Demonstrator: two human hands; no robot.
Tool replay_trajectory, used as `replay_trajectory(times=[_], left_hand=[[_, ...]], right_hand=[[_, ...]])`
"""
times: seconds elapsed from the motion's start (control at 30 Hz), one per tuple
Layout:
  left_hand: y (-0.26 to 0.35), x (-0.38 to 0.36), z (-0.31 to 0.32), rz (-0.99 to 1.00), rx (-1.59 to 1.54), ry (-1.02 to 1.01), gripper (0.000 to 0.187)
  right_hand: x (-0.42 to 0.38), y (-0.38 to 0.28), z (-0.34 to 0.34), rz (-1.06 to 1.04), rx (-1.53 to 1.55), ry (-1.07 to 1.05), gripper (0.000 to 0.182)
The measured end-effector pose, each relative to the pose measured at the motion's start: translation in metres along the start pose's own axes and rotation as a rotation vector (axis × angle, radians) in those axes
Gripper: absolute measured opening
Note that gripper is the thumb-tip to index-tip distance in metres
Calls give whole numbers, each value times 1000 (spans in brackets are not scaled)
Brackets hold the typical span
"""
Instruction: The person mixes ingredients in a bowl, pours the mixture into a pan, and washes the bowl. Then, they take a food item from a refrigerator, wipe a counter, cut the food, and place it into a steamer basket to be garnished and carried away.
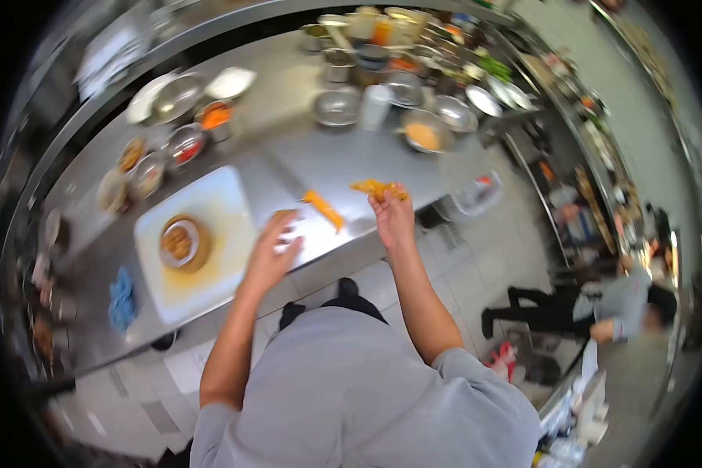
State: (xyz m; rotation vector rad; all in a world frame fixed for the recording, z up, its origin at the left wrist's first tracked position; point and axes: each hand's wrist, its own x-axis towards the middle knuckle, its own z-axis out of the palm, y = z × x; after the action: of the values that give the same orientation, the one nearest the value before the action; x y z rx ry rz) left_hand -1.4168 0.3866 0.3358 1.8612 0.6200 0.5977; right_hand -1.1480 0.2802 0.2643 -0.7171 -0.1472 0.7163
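Observation:
My right hand (391, 216) is closed on an orange piece of food (374, 188), held above the steel counter near its front edge. To the left of it, an orange strip (323, 210) lies on the counter. My left hand (274, 248) has its fingers apart and holds nothing, between that strip and the white cutting board (238, 199). On the board stands a round container (203, 244) with brown pieces of food (177, 242) inside, and a yellowish stain spreads around it.
A blue cloth (122, 300) lies left of the board. Bowls of cut food line the back left, beside a metal bowl (178, 99). At the back right stand a white cup (376, 108) and a bowl of orange crumbs (424, 136). Another person (612, 306) is at the right.

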Motion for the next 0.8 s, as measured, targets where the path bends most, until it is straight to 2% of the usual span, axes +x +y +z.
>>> replay_trajectory(times=[0.1, 0.17, 0.2, 0.23, 0.27, 0.3, 0.33, 0.37, 0.4, 0.43, 0.47, 0.53, 0.57, 0.63, 0.7, 0.8], left_hand=[[-25, -3, -7, -71, -28, 127, 43], [-32, -10, -21, -143, -171, 258, 40], [-34, -12, -31, -166, -176, 320, 40], [-33, -18, -43, -195, -177, 397, 40], [-32, -31, -53, -230, -170, 488, 40], [-29, -42, -64, -240, -167, 596, 41], [-26, -51, -80, -255, -153, 709, 41], [-22, -65, -95, -270, -134, 823, 42], [-16, -81, -108, -283, -125, 931, 43], [-10, -95, -119, -286, -120, 1032, 44], [-17, -117, -135, -332, -126, 1116, 46], [-49, -171, -168, -447, -201, 1155, 45], [-66, -202, -182, -498, -234, 1189, 45], [-107, -251, -220, -865, 303, 1025, 51], [-132, -272, -262, -1143, 760, 982, 60], [-179, -280, -322, -1106, 802, 920, 65]], right_hand=[[44, -107, -45, -301, -11, 59, 24], [95, -181, -88, -482, -37, 51, 15], [119, -219, -100, -483, -106, 105, 8], [148, -249, -120, -559, -142, 43, 10], [170, -275, -135, -591, -216, 133, 18], [211, -301, -188, -623, -290, 42, 25], [242, -325, -236, -485, -305, 216, 29], [250, -333, -239, -309, -334, 628, 52], [258, -337, -258, -192, -425, 767, 67], [267, -331, -280, -279, -506, 711, 79], [244, -307, -255, -341, -539, 487, 81], [191, -233, -174, -289, -683, 262, 55], [173, -189, -152, -165, -695, 193, 54], [145, -114, -140, 36, -770, 29, 52], [124, -54, -123, 118, -861, -113, 51], [82, -10, -83, 141, -948, -197, 49]])
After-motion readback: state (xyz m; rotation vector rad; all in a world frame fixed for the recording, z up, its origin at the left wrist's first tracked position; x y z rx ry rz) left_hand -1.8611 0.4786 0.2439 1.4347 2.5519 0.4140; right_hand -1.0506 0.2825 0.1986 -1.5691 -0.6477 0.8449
